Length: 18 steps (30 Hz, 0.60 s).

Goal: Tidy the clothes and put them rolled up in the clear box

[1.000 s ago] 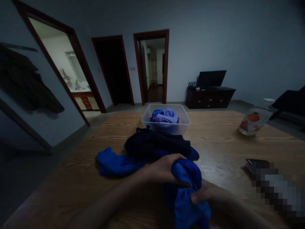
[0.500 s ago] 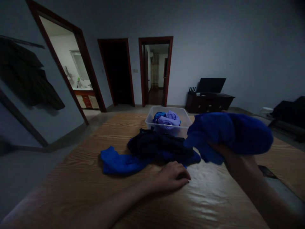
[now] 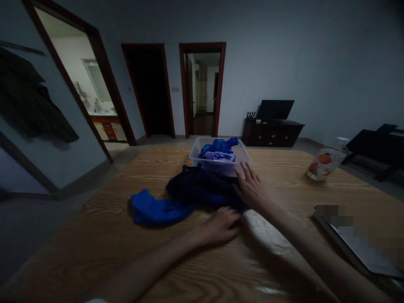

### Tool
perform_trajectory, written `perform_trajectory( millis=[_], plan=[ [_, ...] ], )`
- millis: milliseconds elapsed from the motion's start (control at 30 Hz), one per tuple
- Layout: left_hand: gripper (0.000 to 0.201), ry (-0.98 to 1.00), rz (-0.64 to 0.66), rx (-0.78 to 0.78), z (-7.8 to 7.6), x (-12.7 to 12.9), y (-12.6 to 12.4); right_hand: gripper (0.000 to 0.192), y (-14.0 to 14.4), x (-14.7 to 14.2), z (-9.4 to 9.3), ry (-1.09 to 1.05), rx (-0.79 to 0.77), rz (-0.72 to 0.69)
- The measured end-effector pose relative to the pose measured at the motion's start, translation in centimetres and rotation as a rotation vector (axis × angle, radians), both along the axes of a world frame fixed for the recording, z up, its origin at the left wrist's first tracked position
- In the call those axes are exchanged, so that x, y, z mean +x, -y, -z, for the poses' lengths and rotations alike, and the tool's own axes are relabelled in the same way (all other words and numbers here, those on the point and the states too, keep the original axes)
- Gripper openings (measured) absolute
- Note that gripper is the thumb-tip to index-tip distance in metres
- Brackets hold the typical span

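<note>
My right hand point(image 3: 252, 187) is open with its fingers spread, over the right end of a dark navy garment point(image 3: 202, 185) and near the front of a clear plastic bin point(image 3: 213, 167). A bunched blue cloth point(image 3: 221, 146) lies in the bin on top of a lilac cloth point(image 3: 217, 156). Nearer to me, my left hand point(image 3: 222, 225) rests on the table, fingers loosely bent and thumb apart, beside the garment's front edge; no cloth shows in it. From under the navy garment a bright blue piece of clothing point(image 3: 160, 209) spreads to the left.
The wooden table point(image 3: 126, 252) carries a glass point(image 3: 325, 165) with a fruit print at right and a flat dark-edged item point(image 3: 356, 248), partly blurred out, nearer me. Beyond stand a TV cabinet point(image 3: 271, 134) and doorways; a dark coat point(image 3: 34, 97) hangs at left.
My right hand has let go of the bunched blue cloth, which now lies in the bin, and has come left over the navy garment. My left hand has shifted slightly. The glass has come into sight.
</note>
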<state>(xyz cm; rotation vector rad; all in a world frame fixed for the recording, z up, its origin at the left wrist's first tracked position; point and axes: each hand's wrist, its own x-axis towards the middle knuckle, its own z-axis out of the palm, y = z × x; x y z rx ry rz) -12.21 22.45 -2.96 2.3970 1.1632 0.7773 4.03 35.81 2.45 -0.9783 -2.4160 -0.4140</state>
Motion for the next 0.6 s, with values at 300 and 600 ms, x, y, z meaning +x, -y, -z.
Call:
perform_trajectory(
  millis=[300,600],
  plan=[
    [0.013,-0.005,0.012,0.017,-0.9,0.2,0.5,0.054,2.6,2.9,6.7,-0.155,-0.308,-0.230],
    [0.033,0.043,-0.013,-0.085,1.7,-0.1,0.3,0.020,6.1,3.5,3.5,-0.265,-0.195,-0.551]
  ],
)
